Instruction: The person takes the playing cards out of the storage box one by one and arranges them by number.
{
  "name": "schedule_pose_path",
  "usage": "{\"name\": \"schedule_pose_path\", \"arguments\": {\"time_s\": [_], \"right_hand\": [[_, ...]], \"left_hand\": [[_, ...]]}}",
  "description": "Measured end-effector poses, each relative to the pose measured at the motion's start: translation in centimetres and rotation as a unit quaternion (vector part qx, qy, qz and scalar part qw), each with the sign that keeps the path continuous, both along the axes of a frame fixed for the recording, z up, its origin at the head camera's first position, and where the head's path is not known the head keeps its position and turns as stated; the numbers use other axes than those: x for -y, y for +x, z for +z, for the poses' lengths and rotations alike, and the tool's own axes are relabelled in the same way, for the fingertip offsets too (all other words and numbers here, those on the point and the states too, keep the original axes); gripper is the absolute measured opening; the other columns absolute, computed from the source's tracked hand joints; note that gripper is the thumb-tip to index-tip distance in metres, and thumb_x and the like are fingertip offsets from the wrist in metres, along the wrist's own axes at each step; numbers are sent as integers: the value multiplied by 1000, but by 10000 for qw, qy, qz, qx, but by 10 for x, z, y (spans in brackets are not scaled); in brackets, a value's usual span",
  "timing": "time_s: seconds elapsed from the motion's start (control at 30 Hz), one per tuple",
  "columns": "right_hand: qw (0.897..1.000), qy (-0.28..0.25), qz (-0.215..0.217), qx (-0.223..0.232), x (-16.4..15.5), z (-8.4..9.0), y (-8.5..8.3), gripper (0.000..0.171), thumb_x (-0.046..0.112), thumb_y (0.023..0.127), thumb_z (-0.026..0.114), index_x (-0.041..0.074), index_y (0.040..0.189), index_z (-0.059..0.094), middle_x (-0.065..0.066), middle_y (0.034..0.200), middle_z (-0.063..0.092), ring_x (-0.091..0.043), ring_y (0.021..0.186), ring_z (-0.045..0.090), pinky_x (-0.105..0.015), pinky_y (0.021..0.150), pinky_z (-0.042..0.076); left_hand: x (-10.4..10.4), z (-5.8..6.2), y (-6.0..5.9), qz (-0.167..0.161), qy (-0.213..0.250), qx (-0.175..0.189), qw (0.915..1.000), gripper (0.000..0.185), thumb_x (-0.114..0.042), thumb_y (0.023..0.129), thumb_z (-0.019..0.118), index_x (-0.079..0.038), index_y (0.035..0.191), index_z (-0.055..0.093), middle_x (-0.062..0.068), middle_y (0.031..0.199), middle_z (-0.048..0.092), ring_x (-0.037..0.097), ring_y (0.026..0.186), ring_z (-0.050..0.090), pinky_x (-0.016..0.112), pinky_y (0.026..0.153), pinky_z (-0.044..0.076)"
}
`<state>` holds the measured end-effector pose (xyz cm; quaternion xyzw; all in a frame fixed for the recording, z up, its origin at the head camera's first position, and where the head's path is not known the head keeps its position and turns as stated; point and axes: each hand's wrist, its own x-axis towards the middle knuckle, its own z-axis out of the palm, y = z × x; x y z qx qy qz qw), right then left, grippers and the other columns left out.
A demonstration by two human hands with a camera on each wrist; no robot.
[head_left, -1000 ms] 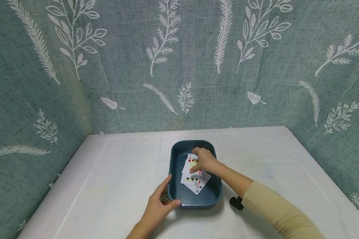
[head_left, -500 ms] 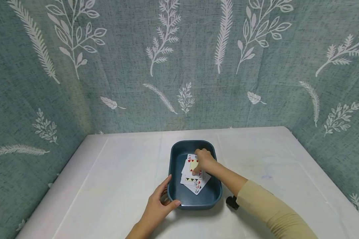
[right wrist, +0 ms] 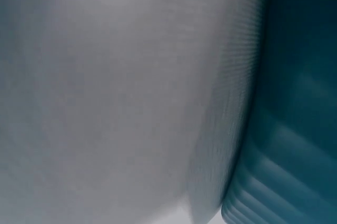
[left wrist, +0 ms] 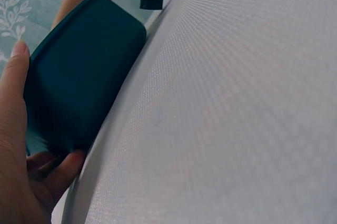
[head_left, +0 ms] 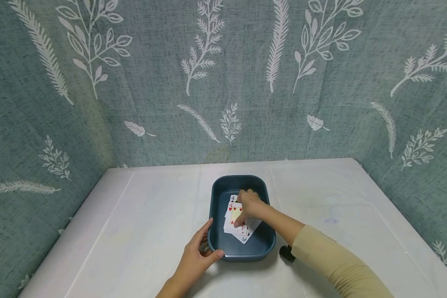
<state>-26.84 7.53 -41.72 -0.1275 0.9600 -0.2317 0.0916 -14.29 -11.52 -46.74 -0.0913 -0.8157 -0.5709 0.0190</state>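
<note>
While my left hand [head_left: 197, 258] clamps the dark teal plastic tray's [head_left: 217, 188] near corner, my right hand [head_left: 250, 203] pinches thin, slippery playing cards [head_left: 235, 215] inside it; edges offer the best hold.

- Setting: staged recording booth, not a lived-in room.
- Evidence: teal leaf-print cloth backdrop [head_left: 223, 82] hung on three sides.
- Evidence: table [head_left: 134, 231] under a plain white cover.
</note>
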Motion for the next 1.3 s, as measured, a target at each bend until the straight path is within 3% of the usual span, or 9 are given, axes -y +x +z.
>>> {"name": "schedule_pose_path", "arguments": {"time_s": [0.3,0.43,0.73,0.9,1.03,1.3], "right_hand": [[9998,21,-63,-208,2,-2,3,78,29,49,95,2,111,56,-13,98,55,-24,86,49,-38,78,51],[9994,-90,-71,-330,3,-3,2,69,24,51,94,4,105,57,-9,90,58,-22,82,50,-34,70,50],[9937,-1093,-55,-258,3,-2,3,40,0,68,82,5,100,59,-12,97,62,-19,77,57,-25,61,53],[9922,-1153,17,-467,1,2,3,29,1,73,78,5,97,62,-12,96,64,-19,76,57,-26,62,52],[9865,-1543,41,-539,-1,4,3,21,2,80,73,5,99,66,-10,93,65,-16,72,56,-24,58,51],[9697,-2438,38,-168,-8,10,-2,21,6,83,70,7,104,70,-10,99,69,-14,71,61,-29,60,56]], "left_hand": [[0,2,2,-12,-161,114,9998,79,-27,78,78,-24,145,36,13,137,47,31,111,56,30,81,55],[0,3,1,7,-73,132,9999,79,-25,77,79,-24,145,37,13,137,47,29,111,56,29,81,55],[0,2,1,-33,-179,146,9997,79,-28,78,78,-27,145,36,14,138,45,30,112,56,30,81,55],[0,2,1,20,-207,140,9997,79,-28,78,78,-25,145,36,14,138,46,31,112,56,30,81,55],[0,2,1,9,-190,138,9997,79,-28,78,78,-25,145,36,13,139,45,30,112,55,31,81,56],[1,1,0,-23,-204,84,9998,80,-28,79,77,-23,146,35,14,139,45,31,112,55,31,81,56]]}}
